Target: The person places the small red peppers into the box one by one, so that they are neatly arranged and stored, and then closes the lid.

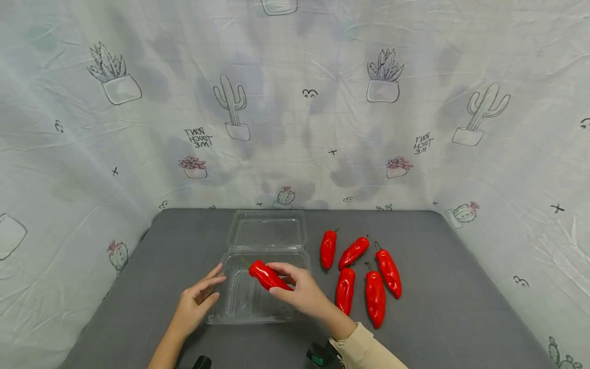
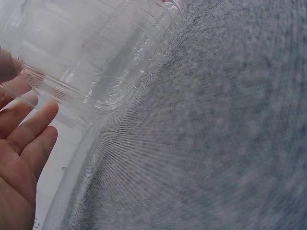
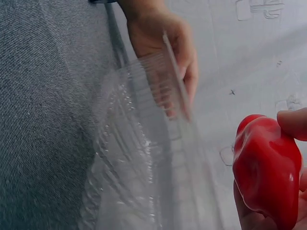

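Note:
My right hand [image 1: 301, 289] grips a glossy red pepper [image 1: 267, 275] with a green stem, above the base of a clear plastic clamshell container [image 1: 251, 322]. In the right wrist view the pepper [image 3: 268, 167] sits between thumb and fingers. The container's lid [image 1: 267, 229] lies folded back, away from me. My left hand [image 1: 191, 307] is at the container's left side with its fingers extended. Seen from the left wrist, those fingers [image 2: 41, 120] are close against the clear wall [image 2: 96, 72]; whether they touch it I cannot tell.
Several more red peppers lie right of the container, among them one at the back [image 1: 328, 249] and one nearer me [image 1: 375, 300]. The grey tabletop [image 1: 442, 318] meets a printed cloth backdrop [image 1: 295, 128] behind and at the sides.

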The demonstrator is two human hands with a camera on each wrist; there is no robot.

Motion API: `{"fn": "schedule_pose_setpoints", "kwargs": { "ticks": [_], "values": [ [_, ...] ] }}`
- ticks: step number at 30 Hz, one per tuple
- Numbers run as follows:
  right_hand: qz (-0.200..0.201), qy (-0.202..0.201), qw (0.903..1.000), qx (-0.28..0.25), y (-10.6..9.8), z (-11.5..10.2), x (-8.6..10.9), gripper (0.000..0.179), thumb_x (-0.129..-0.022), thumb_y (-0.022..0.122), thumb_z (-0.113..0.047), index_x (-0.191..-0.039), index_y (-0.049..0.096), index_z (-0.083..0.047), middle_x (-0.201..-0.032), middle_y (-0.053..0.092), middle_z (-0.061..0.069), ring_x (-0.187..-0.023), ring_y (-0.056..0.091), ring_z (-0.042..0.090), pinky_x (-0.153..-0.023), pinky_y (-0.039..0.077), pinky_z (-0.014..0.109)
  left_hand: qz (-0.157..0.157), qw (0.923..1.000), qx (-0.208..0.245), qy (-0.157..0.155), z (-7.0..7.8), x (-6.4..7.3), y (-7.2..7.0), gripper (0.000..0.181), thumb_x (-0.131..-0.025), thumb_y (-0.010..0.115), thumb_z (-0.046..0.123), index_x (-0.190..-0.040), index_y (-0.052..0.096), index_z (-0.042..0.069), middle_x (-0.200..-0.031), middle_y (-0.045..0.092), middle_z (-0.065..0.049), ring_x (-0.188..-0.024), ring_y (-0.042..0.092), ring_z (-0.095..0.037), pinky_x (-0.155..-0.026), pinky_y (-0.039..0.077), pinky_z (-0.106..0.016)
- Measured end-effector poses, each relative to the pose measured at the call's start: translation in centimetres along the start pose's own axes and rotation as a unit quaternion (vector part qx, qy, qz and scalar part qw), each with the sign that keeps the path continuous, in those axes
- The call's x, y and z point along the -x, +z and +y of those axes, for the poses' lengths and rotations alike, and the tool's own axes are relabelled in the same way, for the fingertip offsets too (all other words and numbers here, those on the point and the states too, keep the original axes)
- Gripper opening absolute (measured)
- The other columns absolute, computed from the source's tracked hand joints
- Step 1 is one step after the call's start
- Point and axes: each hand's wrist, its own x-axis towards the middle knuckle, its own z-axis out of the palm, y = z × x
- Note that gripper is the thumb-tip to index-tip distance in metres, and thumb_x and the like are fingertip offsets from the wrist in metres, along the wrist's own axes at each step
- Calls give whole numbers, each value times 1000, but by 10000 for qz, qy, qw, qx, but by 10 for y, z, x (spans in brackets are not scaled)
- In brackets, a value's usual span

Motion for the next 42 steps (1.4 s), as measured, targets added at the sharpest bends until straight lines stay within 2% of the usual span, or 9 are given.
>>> {"fn": "schedule_pose_setpoints", "kwargs": {
  "ticks": [8, 15, 21, 28, 36, 42],
  "values": [
    [-455, 113, 9988, 122, 10, 19, -11, 44, -87, 68, -18, -129, 57, -14, -121, 64, 5, -102, 60, 14, -81, 52, 22, 158, 9996, 156, 154, 0, -1, 1, 39, -79, 52, -27, -117, 55, -17, -142, 40, -29, -124, 52, -8, -100, 41, -14],
    [-1188, 287, 9913, 491, 13, 27, -18, 43, -86, 68, -19, -127, 59, -11, -119, 65, 6, -101, 59, 4, -82, 50, 18, 168, 9998, 33, 43, 2, 0, 2, 37, -81, 54, -23, -118, 57, -15, -142, 41, -29, -123, 53, -9, -99, 43, -14],
    [-1597, 468, 9838, 668, 15, 29, -21, 41, -86, 69, -17, -125, 61, -10, -119, 66, 5, -97, 59, 1, -82, 50, 17, 182, 9998, -50, 34, 2, 1, 1, 38, -82, 55, -21, -119, 58, -12, -141, 42, -28, -122, 54, -10, -99, 42, -13],
    [-1866, 526, 9783, 729, 18, 32, -23, 40, -84, 70, -15, -123, 63, -9, -117, 66, 3, -95, 58, -1, -83, 48, 16, 149, 9997, 65, 154, -1, 1, 1, 41, -81, 54, -23, -119, 58, -11, -143, 42, -26, -123, 55, -12, -99, 42, -14],
    [-2079, 680, 9719, 871, 17, 30, -24, 41, -85, 69, -20, -124, 63, -12, -120, 65, -1, -101, 58, 0, -87, 47, 18, 75, 9998, 188, 12, 1, 0, -1, 42, -81, 52, -24, -121, 56, -12, -145, 39, -25, -124, 52, -8, -100, 41, -14],
    [-2130, 942, 9708, 579, 16, 31, -23, 40, -85, 70, -18, -124, 63, -11, -119, 66, 0, -101, 60, 3, -88, 47, 18, 97, 9995, 283, 46, 1, 0, 1, 44, -80, 52, -26, -121, 57, -10, -145, 39, -26, -124, 53, -10, -100, 42, -14]
  ]
}}
